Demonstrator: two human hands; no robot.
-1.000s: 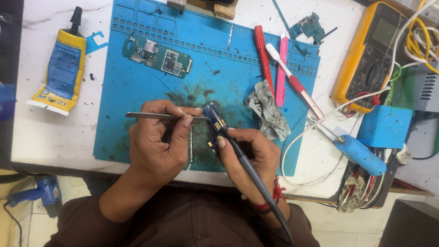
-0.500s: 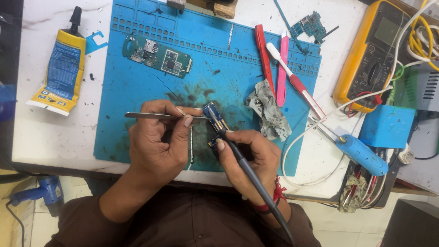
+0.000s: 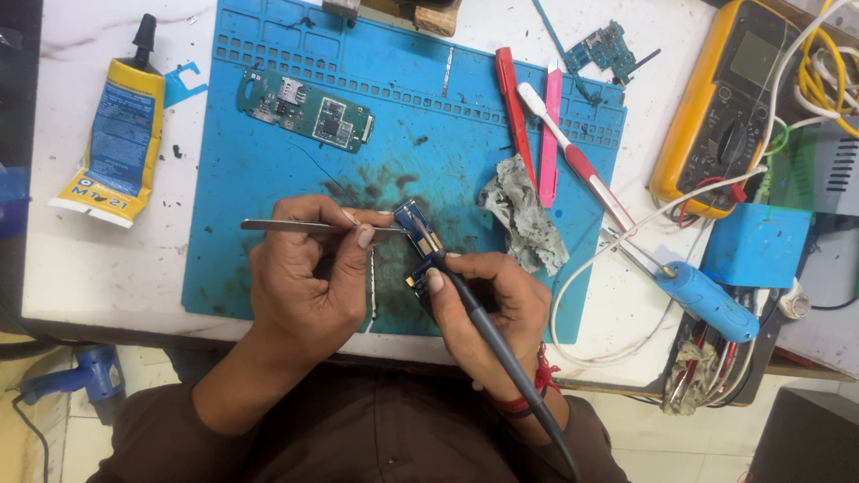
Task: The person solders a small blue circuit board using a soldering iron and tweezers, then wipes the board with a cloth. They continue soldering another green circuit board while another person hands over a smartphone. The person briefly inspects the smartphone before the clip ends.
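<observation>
My left hand grips metal tweezers that lie level, their tips reaching a small blue circuit board on the blue work mat. My right hand holds a dark soldering iron like a pen, its tip at the small board. Fingers of the right hand rest against the board's lower end. Solder wire runs under the left hand.
A green phone board lies at the mat's upper left, a grey rag at its right. A yellow glue tube, red and pink pry tools, a toothbrush, yellow multimeter and blue iron surround it.
</observation>
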